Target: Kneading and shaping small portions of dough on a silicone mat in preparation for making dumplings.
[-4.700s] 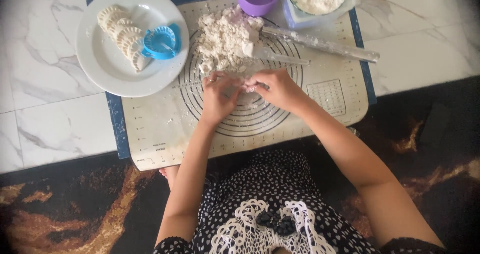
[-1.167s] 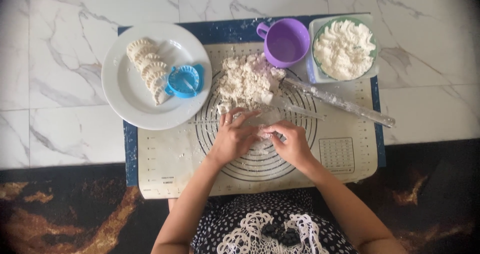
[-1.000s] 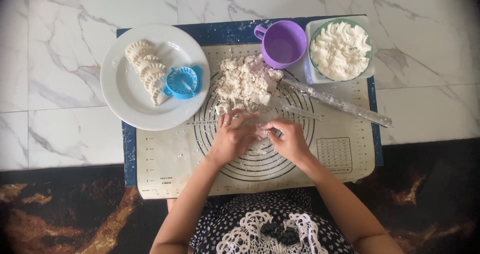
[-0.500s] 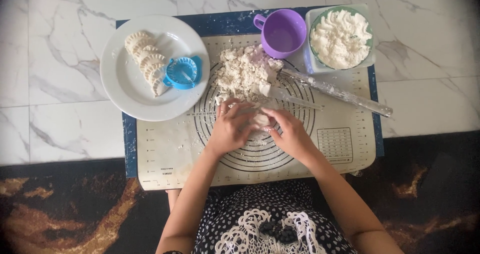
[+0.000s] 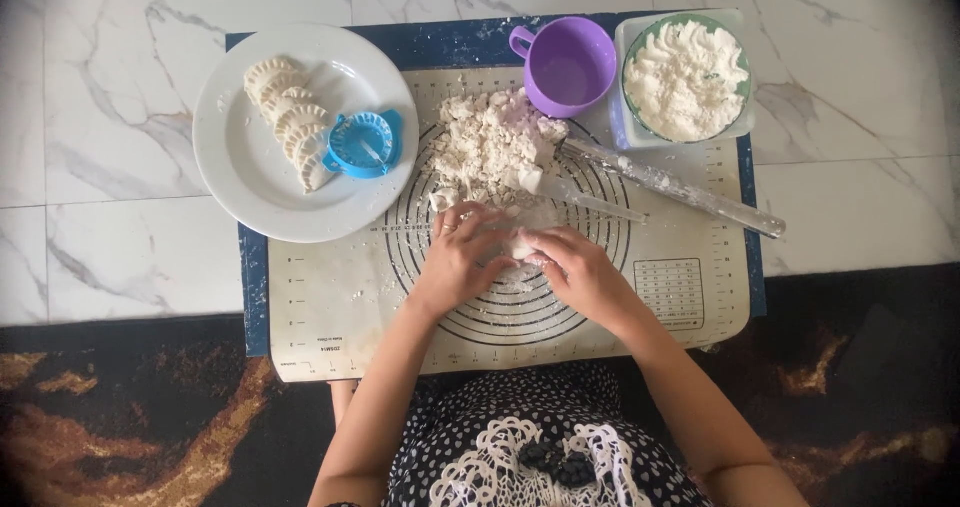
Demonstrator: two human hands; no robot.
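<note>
My left hand and my right hand meet over the middle of a cream pastry mat with printed circles. Both pinch a small pale piece of dough between their fingertips. Just beyond the hands lies a crumbly heap of dough. A knife rests beside the heap, and a clear rolling pin lies slanted to the right.
A white plate at the left holds several shaped dumplings and a blue dumpling press. A purple cup and a bowl of white filling stand at the back right. Marble floor surrounds the mat; a dark patterned rug lies near me.
Both hands stay together on the dough piece, shifting slightly toward the heap while working it. The camera view has drifted a little; nothing else has moved.
</note>
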